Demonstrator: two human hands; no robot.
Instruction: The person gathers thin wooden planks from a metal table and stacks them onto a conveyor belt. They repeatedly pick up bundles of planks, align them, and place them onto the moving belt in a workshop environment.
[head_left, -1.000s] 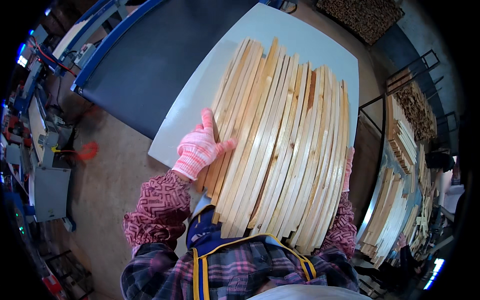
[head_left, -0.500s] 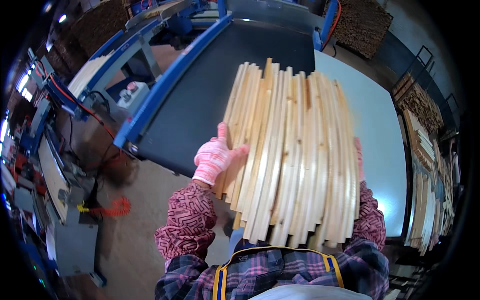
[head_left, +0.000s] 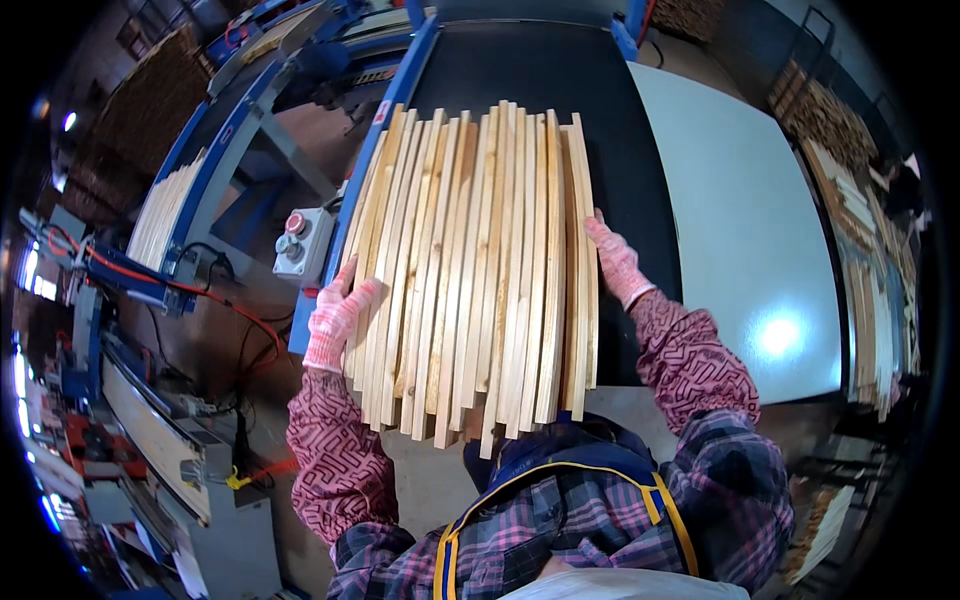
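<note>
1. Left hand (head_left: 338, 312), partly open, thumb spread, holds the left side of the wooden strips (head_left: 470, 270).
2. Right hand (head_left: 616, 264), partly open, holds their right side.
3. The strips extend over the black belt (head_left: 625, 165); contact is unclear.
</note>
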